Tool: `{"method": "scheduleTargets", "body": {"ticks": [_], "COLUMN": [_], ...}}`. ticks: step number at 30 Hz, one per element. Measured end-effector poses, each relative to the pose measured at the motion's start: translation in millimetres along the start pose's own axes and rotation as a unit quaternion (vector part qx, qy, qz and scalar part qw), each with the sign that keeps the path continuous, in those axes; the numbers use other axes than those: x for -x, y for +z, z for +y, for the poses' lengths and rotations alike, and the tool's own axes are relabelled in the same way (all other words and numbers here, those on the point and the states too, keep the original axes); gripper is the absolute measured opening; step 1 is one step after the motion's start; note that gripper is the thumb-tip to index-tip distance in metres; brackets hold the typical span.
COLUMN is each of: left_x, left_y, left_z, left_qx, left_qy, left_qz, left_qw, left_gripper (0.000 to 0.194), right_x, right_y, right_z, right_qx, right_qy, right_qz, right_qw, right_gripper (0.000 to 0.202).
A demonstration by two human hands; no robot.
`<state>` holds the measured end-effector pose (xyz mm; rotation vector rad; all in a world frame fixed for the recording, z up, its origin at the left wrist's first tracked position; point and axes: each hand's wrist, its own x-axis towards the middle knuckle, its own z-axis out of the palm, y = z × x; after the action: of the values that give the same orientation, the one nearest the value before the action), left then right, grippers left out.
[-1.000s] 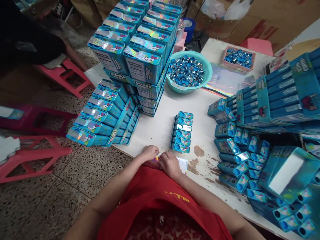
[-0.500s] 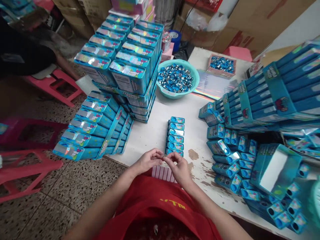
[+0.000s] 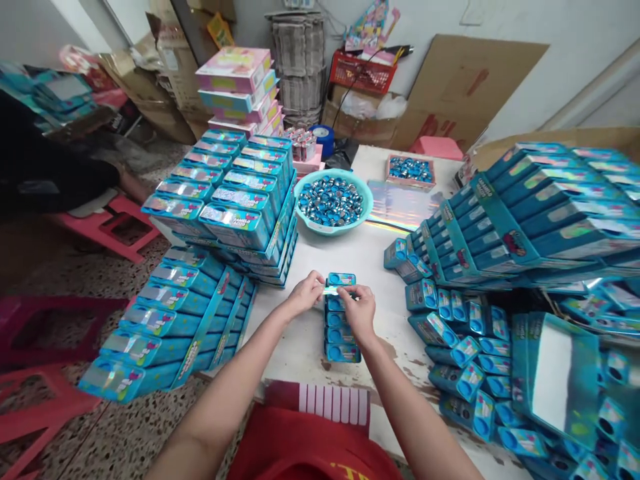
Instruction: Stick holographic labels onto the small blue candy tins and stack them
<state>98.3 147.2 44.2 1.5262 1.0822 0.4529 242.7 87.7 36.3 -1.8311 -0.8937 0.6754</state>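
Note:
Between my fingertips stretches a small shiny strip (image 3: 331, 291), which looks like a clear sticker. My left hand (image 3: 309, 292) pinches its left end, and my right hand (image 3: 359, 308) pinches the right end. Below the strip, a row of small blue boxes (image 3: 343, 352) runs away from me on the white table; each has a round blue spot on top. My right fingers partly cover the middle boxes. Whether the strip touches a box, I cannot tell. A sheet with several pale strips (image 3: 334, 403) lies at the table's front edge by my red apron (image 3: 300, 440).
Stacked display trays of blue boxes (image 3: 235, 223) stand left of the row. Behind it is a turquoise basin (image 3: 367, 197) of round blue caps. More boxes (image 3: 457, 353) and trays (image 3: 480, 207) crowd the right. A person's arm (image 3: 131, 181) shows by the red stool (image 3: 133, 257).
Both hands have moved forward from the table's front edge to over the row of boxes, and the strip now shows stretched between them. The head view has tilted up.

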Motion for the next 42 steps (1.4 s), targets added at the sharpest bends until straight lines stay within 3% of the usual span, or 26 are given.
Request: {"method": "scheduleTargets", "body": {"ticks": [8, 17, 20, 24, 28, 31, 33, 34, 36, 38, 40, 42], "left_x": [-34.0, -55.8, -51.9, -43.0, -36.5, -9.2, 30.2, 54.6, 104.2, 142.4, 161.0, 162.6], "left_y": [-4.8, 0.7, 14.3, 39.8, 45.3, 27.9, 13.2, 7.3, 1.5, 3.7, 11.1, 19.2], "left_z": [0.2, -14.8, -24.7, -34.9, -30.3, -29.1, -35.3, -40.5, -53.7, -68.4, -81.5, -90.6], "left_qx": [-0.122, -0.09, -0.031, -0.078, -0.163, -0.214, -0.191, -0.172, -0.153, -0.169, -0.175, -0.177], "left_qy": [0.039, 0.033, -0.022, -0.142, -0.186, -0.147, -0.104, -0.096, -0.123, -0.161, -0.177, -0.181], "left_qz": [-0.028, -0.014, 0.021, 0.092, 0.098, 0.057, -0.024, -0.08, -0.163, -0.169, -0.142, -0.114], "left_qw": [0.991, 0.995, 0.999, 0.982, 0.964, 0.964, 0.976, 0.977, 0.967, 0.958, 0.958, 0.961], "left_gripper": [0.016, 0.009, 0.008, 0.01, 0.014, 0.015, 0.018, 0.02, 0.024, 0.019, 0.022, 0.026], "right_x": [-24.5, -44.9, -45.4, -50.9, -62.3, -47.0, -14.7, 7.1, 56.0, 101.1, 132.7, 148.3], "right_y": [6.2, 17.4, 19.0, 17.5, 8.5, -9.1, -25.3, -33.3, -44.7, -45.6, -35.9, -21.3], "right_z": [5.3, 19.6, 23.0, 24.6, 27.8, 25.1, 18.7, 15.3, 11.8, 16.2, 28.0, 42.8], "right_qx": [0.044, 0.022, 0.018, 0.007, 0.008, 0.014, 0.033, 0.044, 0.032, 0.018, 0.052, 0.116], "right_qy": [0.021, 0.046, 0.076, 0.129, 0.088, 0.022, -0.06, -0.094, -0.141, -0.166, -0.146, -0.136], "right_qz": [0.021, 0.03, 0.046, 0.026, -0.024, -0.013, 0.005, -0.014, -0.132, -0.294, -0.404, -0.457], "right_qw": [0.999, 0.998, 0.996, 0.991, 0.996, 1.0, 0.998, 0.994, 0.981, 0.941, 0.901, 0.871], "right_gripper": [0.014, 0.013, 0.022, 0.043, 0.03, 0.038, 0.04, 0.036, 0.021, 0.018, 0.02, 0.028]}}
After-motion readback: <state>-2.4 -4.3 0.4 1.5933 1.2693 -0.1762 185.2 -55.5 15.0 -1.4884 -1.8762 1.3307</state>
